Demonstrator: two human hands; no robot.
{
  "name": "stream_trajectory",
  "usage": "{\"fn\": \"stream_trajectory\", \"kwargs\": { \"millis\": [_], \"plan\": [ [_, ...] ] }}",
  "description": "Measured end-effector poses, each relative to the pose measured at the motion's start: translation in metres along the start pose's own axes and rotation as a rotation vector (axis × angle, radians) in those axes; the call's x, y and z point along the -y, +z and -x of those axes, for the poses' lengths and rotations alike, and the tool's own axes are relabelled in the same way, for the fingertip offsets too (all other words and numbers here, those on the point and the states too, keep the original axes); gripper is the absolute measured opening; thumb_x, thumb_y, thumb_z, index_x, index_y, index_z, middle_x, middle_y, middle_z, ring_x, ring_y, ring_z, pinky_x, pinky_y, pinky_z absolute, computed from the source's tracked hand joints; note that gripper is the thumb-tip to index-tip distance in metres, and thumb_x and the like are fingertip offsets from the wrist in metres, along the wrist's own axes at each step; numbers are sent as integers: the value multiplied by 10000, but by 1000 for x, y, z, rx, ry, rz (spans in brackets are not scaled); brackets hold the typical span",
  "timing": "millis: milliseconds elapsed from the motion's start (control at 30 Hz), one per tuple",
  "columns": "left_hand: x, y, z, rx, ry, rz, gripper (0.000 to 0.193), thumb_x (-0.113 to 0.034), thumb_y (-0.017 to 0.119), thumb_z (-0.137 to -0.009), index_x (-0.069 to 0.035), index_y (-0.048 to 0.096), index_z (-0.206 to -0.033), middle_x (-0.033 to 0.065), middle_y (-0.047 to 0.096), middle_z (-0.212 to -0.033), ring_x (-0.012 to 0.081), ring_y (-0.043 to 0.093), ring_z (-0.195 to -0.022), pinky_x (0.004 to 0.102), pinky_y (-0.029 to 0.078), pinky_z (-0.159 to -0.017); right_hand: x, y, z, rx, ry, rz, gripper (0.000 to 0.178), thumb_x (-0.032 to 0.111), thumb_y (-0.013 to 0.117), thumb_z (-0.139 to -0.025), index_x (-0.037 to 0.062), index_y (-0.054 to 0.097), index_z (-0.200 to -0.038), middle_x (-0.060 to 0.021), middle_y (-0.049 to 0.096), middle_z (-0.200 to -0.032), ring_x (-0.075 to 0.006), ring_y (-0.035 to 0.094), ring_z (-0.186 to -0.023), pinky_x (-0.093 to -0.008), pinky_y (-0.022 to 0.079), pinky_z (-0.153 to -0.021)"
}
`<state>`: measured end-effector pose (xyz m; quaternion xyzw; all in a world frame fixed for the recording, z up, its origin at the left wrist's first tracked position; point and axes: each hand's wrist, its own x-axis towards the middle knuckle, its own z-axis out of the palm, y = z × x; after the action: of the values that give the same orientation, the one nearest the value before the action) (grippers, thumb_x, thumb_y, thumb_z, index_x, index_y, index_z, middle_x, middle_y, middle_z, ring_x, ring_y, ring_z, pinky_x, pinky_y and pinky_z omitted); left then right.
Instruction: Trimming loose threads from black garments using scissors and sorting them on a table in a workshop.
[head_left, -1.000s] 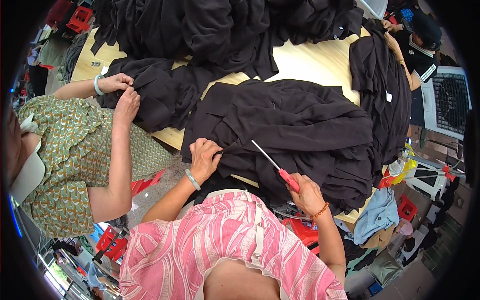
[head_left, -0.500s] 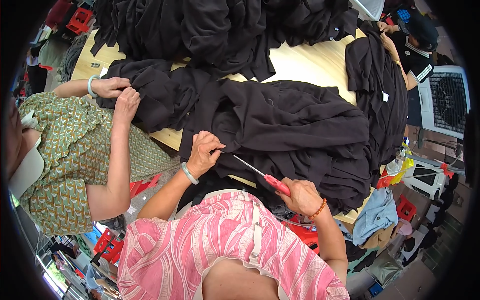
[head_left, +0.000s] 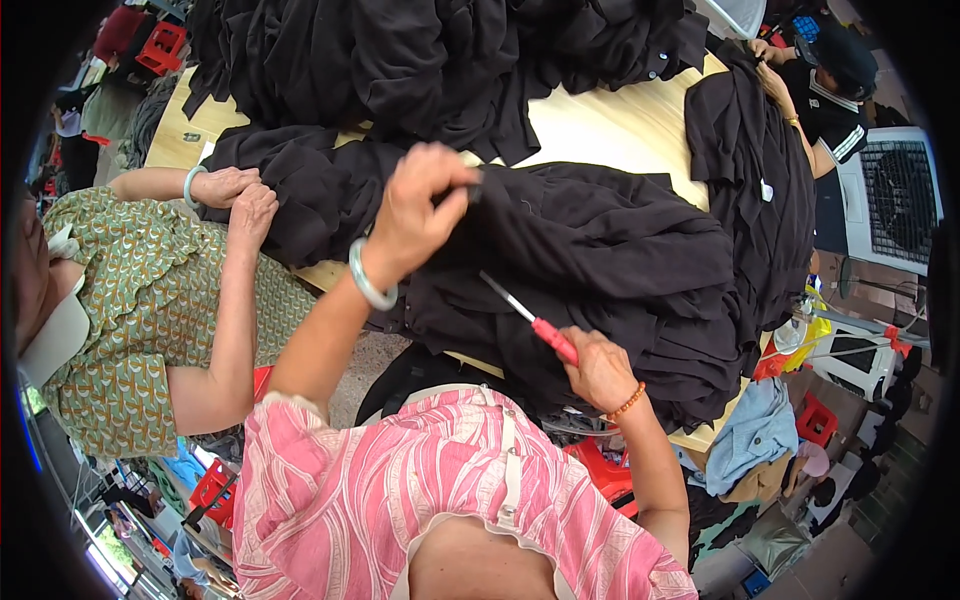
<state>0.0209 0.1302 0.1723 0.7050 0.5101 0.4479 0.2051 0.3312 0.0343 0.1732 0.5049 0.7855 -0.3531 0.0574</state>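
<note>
A black garment (head_left: pixel 600 225) lies in folds across the table in front of me. My left hand (head_left: pixel 420 205) is raised over its left part, smeared by motion, with thumb and fingers pinched on a dark piece of the cloth. Lower right, my right hand (head_left: pixel 603 372) is closed around a red-handled tool (head_left: pixel 555 340). Its slim metal shaft points up and left over the dark fabric; whether it is a single rod or a pair of blades I cannot make out.
A large heap of black garments (head_left: pixel 360 60) covers the table's far side. On my left, a co-worker's hands (head_left: pixel 245 198) grip black cloth. Another person (head_left: pixel 815 100) handles a garment at the far right. A red stool (head_left: pixel 605 475) stands below the table's near edge.
My left hand has moved up and away from me, lifting the garment's edge. The tool in my right hand has shifted only slightly, its tip now farther up.
</note>
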Motion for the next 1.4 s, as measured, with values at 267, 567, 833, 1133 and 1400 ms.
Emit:
{"fn": "stream_trajectory", "kwargs": {
  "millis": [267,567,833,1133,1400],
  "plan": [
    [18,-13,-105,-449,172,-266,91,-44,682,-794,-58,712,-878,69,657,-861,258,602,-844,348,469,-798,-59,-31,-37,-432,249,-109,283,88,604,-908,61,583,-1189,-234,651,-1028,-451,624,-944,-491,507,-799],
    [26,23,153,221,-457,-415,382,-150,778,-735,-69,610,-1068,107,594,-1036,328,552,-987,421,432,-853,-43,12,-9,-394,283,-45,375,353,703,-882,19,597,-749,-241,627,-666,-434,640,-652,-492,510,-587],
    [-12,-3,132,165,-350,-90,201,-4,707,-727,-33,622,-906,104,602,-890,302,576,-892,377,438,-819,-39,73,-51,-386,150,-180,266,103,712,-828,-22,566,-1013,-240,623,-944,-426,627,-904,-489,505,-789],
    [-17,-34,102,-76,-457,239,172,75,632,-767,0,598,-917,93,584,-908,188,578,-840,281,466,-733,-76,-98,0,-815,181,-518,103,43,618,-944,13,654,-1036,-28,631,-915,-109,583,-823,-278,475,-767],
    [75,34,103,38,-655,-5,468,-137,746,-777,-12,587,-1199,163,587,-1037,294,596,-946,367,502,-853,-62,-72,-77,-969,139,-193,172,101,635,-931,-25,669,-1043,-145,704,-860,-229,687,-782,-330,523,-742]
  ]
}}
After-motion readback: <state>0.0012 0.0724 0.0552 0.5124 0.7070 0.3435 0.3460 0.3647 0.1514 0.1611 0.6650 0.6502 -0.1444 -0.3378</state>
